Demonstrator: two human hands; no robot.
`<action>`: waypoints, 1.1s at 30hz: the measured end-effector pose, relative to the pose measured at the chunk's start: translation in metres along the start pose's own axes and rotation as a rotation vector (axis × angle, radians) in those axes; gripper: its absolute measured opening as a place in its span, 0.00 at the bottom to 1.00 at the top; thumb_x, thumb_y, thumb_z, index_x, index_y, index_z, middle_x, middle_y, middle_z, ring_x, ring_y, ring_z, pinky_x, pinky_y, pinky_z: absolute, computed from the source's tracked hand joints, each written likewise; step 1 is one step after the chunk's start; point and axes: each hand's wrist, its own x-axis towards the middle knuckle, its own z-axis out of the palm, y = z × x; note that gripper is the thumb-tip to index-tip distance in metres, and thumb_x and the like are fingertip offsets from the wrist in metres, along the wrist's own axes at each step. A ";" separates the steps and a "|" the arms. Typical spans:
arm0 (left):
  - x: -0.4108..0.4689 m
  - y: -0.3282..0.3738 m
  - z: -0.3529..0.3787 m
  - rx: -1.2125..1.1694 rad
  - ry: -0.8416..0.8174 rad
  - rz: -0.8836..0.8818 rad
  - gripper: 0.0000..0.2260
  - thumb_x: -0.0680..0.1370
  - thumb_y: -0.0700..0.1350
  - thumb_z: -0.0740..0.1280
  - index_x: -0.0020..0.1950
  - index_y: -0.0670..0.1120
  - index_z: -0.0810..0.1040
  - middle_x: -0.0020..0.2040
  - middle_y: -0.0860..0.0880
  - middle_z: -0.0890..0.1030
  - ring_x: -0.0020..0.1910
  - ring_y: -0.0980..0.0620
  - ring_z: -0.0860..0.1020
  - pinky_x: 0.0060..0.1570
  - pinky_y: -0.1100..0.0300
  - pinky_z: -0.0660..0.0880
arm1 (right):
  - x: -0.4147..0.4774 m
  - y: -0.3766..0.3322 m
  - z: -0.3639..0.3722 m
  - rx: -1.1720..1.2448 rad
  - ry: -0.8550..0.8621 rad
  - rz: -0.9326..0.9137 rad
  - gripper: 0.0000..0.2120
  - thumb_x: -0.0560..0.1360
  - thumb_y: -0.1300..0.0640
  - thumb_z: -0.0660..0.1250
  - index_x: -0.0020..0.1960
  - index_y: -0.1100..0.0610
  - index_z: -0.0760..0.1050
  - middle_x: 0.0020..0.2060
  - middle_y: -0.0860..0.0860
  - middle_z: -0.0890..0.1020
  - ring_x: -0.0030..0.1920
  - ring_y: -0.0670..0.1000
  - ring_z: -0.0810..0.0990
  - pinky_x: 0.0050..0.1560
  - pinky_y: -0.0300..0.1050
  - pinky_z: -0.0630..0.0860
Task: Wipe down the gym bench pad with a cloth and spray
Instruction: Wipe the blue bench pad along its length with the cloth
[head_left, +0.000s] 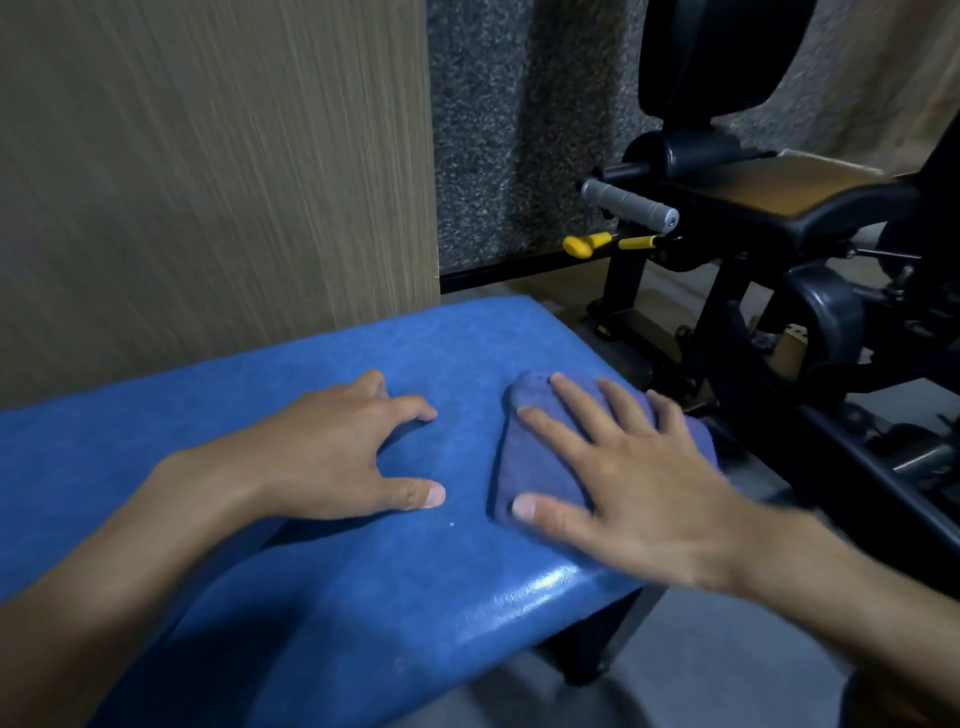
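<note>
The blue bench pad fills the lower left and middle of the head view. A folded purple-blue cloth lies on the pad near its right end. My right hand presses flat on the cloth with fingers spread. My left hand rests on the bare pad to the left of the cloth, fingers bent and apart, holding nothing. No spray bottle is in view.
A black exercise machine with a grey handle and yellow levers stands close to the bench's right end. A beige wall panel runs behind the bench. Grey floor lies at the lower right.
</note>
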 end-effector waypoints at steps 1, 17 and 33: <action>0.000 0.000 -0.001 0.004 0.000 0.002 0.35 0.70 0.72 0.65 0.74 0.64 0.61 0.53 0.57 0.65 0.52 0.55 0.70 0.56 0.59 0.68 | -0.008 -0.007 0.001 -0.014 0.040 -0.058 0.41 0.69 0.22 0.36 0.78 0.38 0.44 0.80 0.50 0.47 0.78 0.62 0.48 0.73 0.68 0.47; -0.008 -0.003 0.019 -0.077 0.024 -0.080 0.58 0.51 0.87 0.43 0.78 0.64 0.56 0.64 0.57 0.65 0.64 0.57 0.70 0.61 0.65 0.62 | 0.084 0.029 -0.001 0.191 0.022 0.202 0.39 0.72 0.25 0.44 0.78 0.41 0.50 0.79 0.48 0.51 0.77 0.62 0.51 0.71 0.65 0.54; -0.018 -0.019 0.023 0.060 0.144 -0.041 0.39 0.63 0.80 0.46 0.71 0.67 0.60 0.66 0.61 0.67 0.68 0.55 0.66 0.65 0.47 0.65 | 0.095 0.034 -0.006 0.188 0.037 0.178 0.37 0.71 0.24 0.46 0.77 0.38 0.52 0.79 0.44 0.52 0.78 0.54 0.52 0.73 0.64 0.51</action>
